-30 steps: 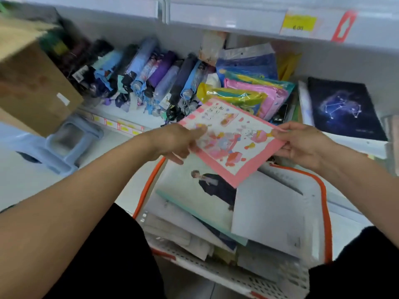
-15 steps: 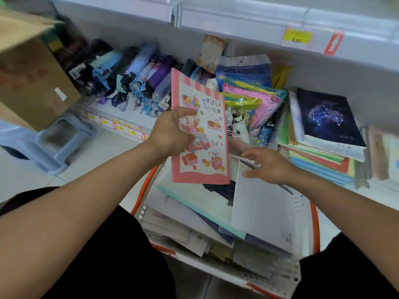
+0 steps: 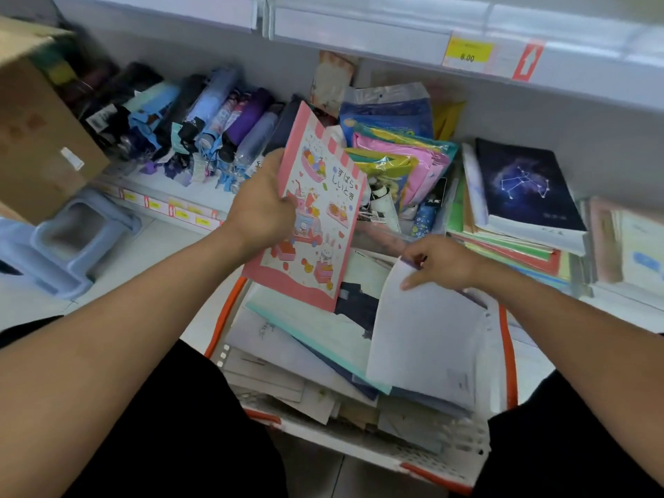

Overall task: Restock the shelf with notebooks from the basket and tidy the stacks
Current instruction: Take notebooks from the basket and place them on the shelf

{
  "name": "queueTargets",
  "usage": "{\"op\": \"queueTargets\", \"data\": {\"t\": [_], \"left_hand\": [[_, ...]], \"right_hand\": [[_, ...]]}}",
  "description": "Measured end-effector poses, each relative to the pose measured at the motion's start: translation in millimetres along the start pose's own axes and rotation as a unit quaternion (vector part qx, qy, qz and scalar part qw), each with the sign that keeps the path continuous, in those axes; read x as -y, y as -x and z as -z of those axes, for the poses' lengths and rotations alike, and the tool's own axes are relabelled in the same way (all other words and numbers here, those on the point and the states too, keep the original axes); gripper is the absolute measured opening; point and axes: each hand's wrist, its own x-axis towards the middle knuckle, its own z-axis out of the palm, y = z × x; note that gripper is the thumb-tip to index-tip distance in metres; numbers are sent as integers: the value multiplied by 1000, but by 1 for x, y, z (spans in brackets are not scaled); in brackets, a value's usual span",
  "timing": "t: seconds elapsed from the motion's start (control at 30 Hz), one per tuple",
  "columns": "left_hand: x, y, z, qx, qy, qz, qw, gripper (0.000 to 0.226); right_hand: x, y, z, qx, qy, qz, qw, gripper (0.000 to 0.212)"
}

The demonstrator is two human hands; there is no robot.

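The pink notebook [image 3: 316,213], gripped upright in the left hand [image 3: 262,206] above the basket [image 3: 508,350], stands long-edge-up left of the shelf stack [image 3: 521,224], while the right hand [image 3: 443,262] pinches a white sheet [image 3: 424,339].

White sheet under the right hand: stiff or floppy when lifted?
Probably floppy: the white sheet already curves up where the right hand pinches its top edge. Likely light, being thin. It may slide, since it lies loose on the basket pile.

A low white shelf [image 3: 201,192] holds a row of folded umbrellas [image 3: 215,120], bright plastic pouches [image 3: 399,152] and a stack of notebooks [image 3: 517,228]. A notebook-filled basket [image 3: 508,354] stands on the pale floor [image 3: 143,260].
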Motion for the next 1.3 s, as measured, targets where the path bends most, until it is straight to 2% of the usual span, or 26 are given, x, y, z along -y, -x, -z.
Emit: {"op": "queueTargets", "data": {"t": [0.07,0.17,0.27,0.4,0.5,0.57,0.63,0.67,0.7,0.73,0.8,0.83,0.9,0.97,1.0,1.03,1.1,1.13,1.2,1.23,1.3], "left_hand": [[0,-6,7,-2,10,8,1000,55],[-3,-15,21,3,35,22,999,65],[-6,-14,31,-1,45,4,999,73],[-17,0,31,-39,-11,-64,997,67],[-28,16,22,-34,-23,-120,992,50],[-37,24,21,-27,43,-124,991,41],[-46,30,28,1,127,-103,987,28],[-48,30,35,24,160,-95,982,22],[-46,28,44,45,168,-91,981,25],[-44,25,52,59,167,-86,980,40],[-36,17,70,58,126,-78,987,71],[-31,12,77,45,132,-70,988,77],[-27,6,94,18,196,-44,980,78],[-25,3,113,7,252,-42,967,75],[-23,3,122,8,275,-51,960,73],[-22,4,131,10,303,-60,951,70],[-22,6,143,1,367,-71,928,66],[-22,5,146,-13,387,-75,919,65],[-28,1,144,-47,421,-76,902,64],[-33,-3,142,-63,440,-72,893,64],[-47,-13,133,-87,465,-57,879,63]], "right_hand": [[13,6,29,-47,-5,50,998,45],[43,23,73,-199,-40,84,975,46],[72,38,98,-349,-81,52,932,29],[105,26,109,-413,-65,-27,908,22],[148,-3,107,-388,-139,-37,910,21],[185,-23,107,-353,-241,-44,903,20],[212,-40,112,-291,-422,-60,857,4],[221,-45,115,-257,-475,-70,839,5],[230,-49,118,-238,-491,-69,835,4],[237,-52,119,-228,-498,-67,834,4],[247,-59,121,-209,-494,-43,843,7],[249,-61,122,-198,-480,-28,854,15],[247,-60,121,-183,-396,-12,900,36],[232,-54,115,-222,-233,-7,947,51],[219,-52,110,-253,-184,-11,950,52],[210,-48,105,-262,-198,-17,944,58],[199,-39,99,-201,-357,-22,912,73],[199,-33,98,-138,-456,-18,879,72],[204,-18,97,-46,-594,9,803,47],[209,-11,97,-49,-612,28,789,37],[218,0,105,-149,-580,72,797,32]]}}
